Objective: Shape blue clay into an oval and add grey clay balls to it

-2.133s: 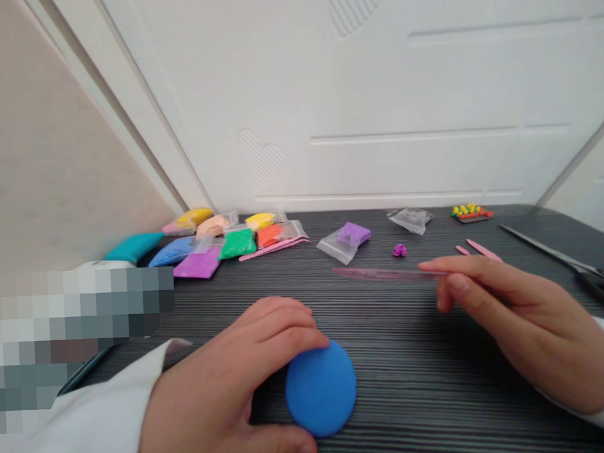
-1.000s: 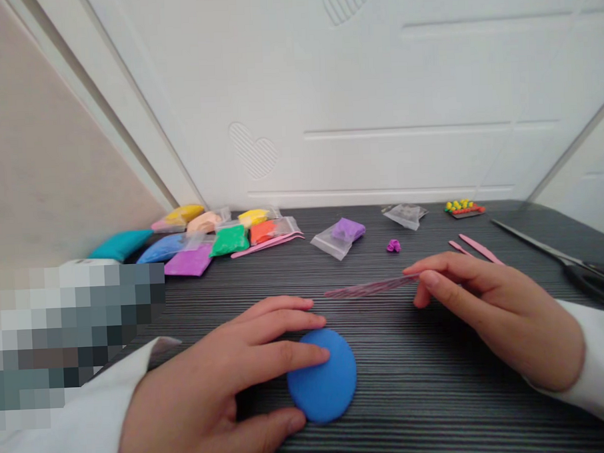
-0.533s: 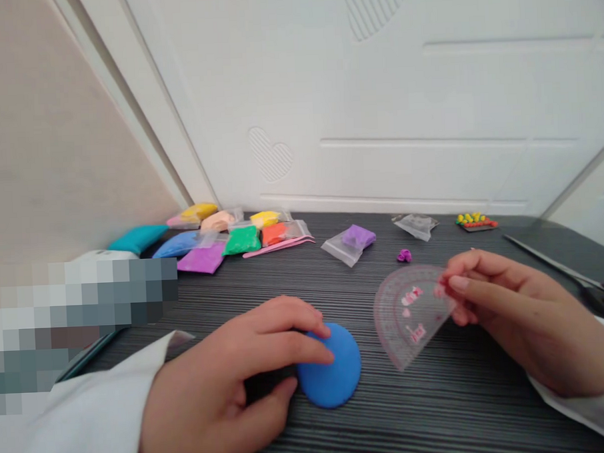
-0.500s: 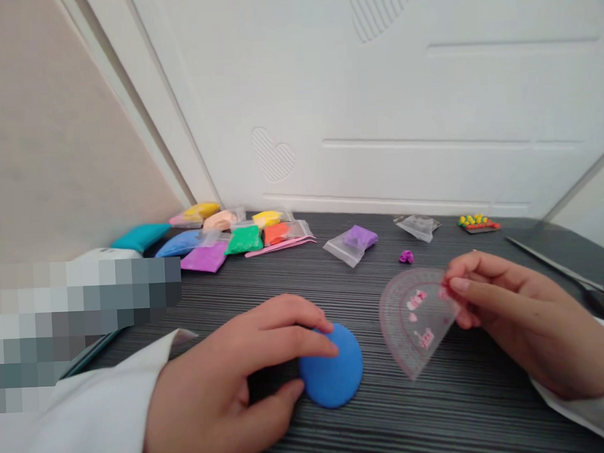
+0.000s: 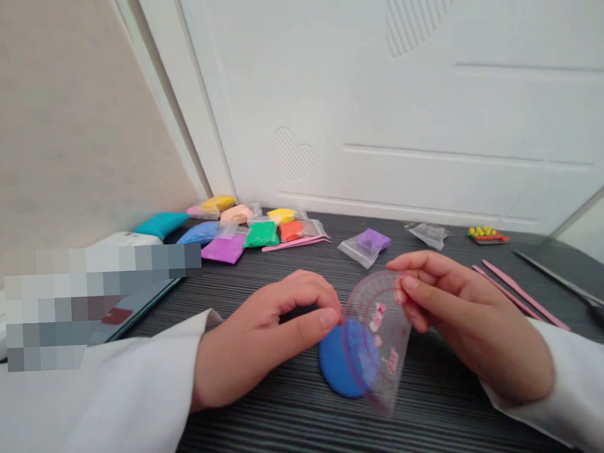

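A round, flattened blue disc of what looks like modelling clay [image 5: 332, 360] lies on the dark table. My right hand [image 5: 460, 313] pinches a clear protractor with pink markings [image 5: 394, 336] by its upper right side. The protractor is tilted in front of the disc, so part of the blue shows through it. At the disc's upper left is my left hand [image 5: 277, 334], thumb and forefinger drawn together by the protractor's curved edge. Whether anything sits between those fingertips is hidden.
Bags of coloured clay, including green [image 5: 261, 234] and purple [image 5: 223, 249], lie at the back left. A lilac clay bag [image 5: 373, 240] is nearer the middle. Pink tools [image 5: 520, 290] and scissors [image 5: 564, 278] lie right. A yellow-topped piece [image 5: 485, 234] stands farther back.
My right hand has brought the protractor left, in front of the blue disc. My left hand has lifted its spread fingers off the disc and drawn them together. The view has shifted slightly.
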{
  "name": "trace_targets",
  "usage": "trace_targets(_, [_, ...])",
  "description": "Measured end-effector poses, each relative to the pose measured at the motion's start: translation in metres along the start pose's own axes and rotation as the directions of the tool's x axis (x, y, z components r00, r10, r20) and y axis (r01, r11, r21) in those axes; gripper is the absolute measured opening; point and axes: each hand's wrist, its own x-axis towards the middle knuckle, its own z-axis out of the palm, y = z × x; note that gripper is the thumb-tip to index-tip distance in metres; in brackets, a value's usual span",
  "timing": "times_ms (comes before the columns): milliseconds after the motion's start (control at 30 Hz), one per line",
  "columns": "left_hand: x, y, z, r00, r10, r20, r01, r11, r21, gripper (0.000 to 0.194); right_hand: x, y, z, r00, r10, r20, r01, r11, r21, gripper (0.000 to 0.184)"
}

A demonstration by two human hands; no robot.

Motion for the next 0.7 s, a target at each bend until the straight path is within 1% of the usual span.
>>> trace_targets(67, [0.001, -0.001, -0.002, 1.000, 0.017, 0.017, -0.016, 0.997, -0.074, 0.023, 0.003, -0.002, 0.012, 0.999, -0.034, 0.008, 0.034, 0.999, -0.036, 0.013])
trace_targets(133, [0.000, -0.002, -0.002, 1.000, -0.011, 0.018, 0.014, 0.991, -0.135, 0.020, 0.004, -0.004, 0.019, 0.999, -0.045, 0.017, 0.047, 0.994, -0.096, 0.014])
trace_targets(233, [-0.003, -0.004, 0.000, 0.997, -0.080, 0.016, 0.082, 0.977, -0.197, 0.023, 0.001, -0.004, 0.017, 0.997, -0.071, 0.017, 0.073, 0.966, -0.249, 0.015])
trace_targets(300, [-0.003, -0.006, 0.001, 0.992, -0.125, -0.009, 0.120, 0.964, -0.239, 0.027, -0.002, -0.003, 0.010, 0.994, -0.103, 0.042, 0.111, 0.915, -0.387, 0.016])
trace_targets(367, [-0.002, -0.006, 0.001, 0.981, -0.190, -0.033, 0.175, 0.950, -0.260, 0.030, -0.006, -0.003, 0.004, 0.987, -0.136, 0.084, 0.160, 0.843, -0.513, 0.017])
trace_targets(433, [0.000, -0.007, 0.000, 0.967, -0.247, -0.058, 0.225, 0.941, -0.252, 0.032, -0.008, -0.001, -0.001, 0.968, -0.207, 0.145, 0.252, 0.755, -0.606, 0.022])
trace_targets(467, [0.000, -0.006, 0.000, 0.961, -0.268, -0.069, 0.244, 0.937, -0.250, 0.032, -0.009, 0.000, -0.003, 0.945, -0.262, 0.194, 0.324, 0.694, -0.643, 0.024])
trace_targets(500, [0.001, -0.006, 0.000, 0.957, -0.281, -0.073, 0.254, 0.934, -0.252, 0.033, -0.010, 0.001, -0.004, 0.911, -0.324, 0.255, 0.407, 0.614, -0.676, 0.026])
trace_targets(533, [0.001, -0.005, 0.000, 0.956, -0.286, -0.068, 0.260, 0.929, -0.264, 0.033, -0.010, 0.001, -0.005, 0.866, -0.378, 0.327, 0.491, 0.521, -0.698, 0.028])
trace_targets(600, [0.001, -0.003, 0.001, 0.951, -0.306, -0.046, 0.278, 0.911, -0.304, 0.025, -0.011, 0.002, -0.007, 0.756, -0.438, 0.487, 0.639, 0.332, -0.694, 0.026])
trace_targets(633, [0.000, -0.003, 0.001, 0.947, -0.320, -0.036, 0.293, 0.901, -0.320, 0.020, -0.011, 0.002, -0.009, 0.699, -0.454, 0.553, 0.693, 0.238, -0.681, 0.024])
trace_targets(667, [0.000, -0.003, 0.002, 0.943, -0.331, -0.033, 0.303, 0.895, -0.327, 0.018, -0.012, 0.001, -0.010, 0.649, -0.461, 0.605, 0.730, 0.151, -0.667, 0.023])
trace_targets(700, [-0.001, -0.003, 0.002, 0.941, -0.337, -0.039, 0.307, 0.895, -0.325, 0.021, -0.013, 0.001, -0.011, 0.608, -0.462, 0.646, 0.753, 0.078, -0.653, 0.023])
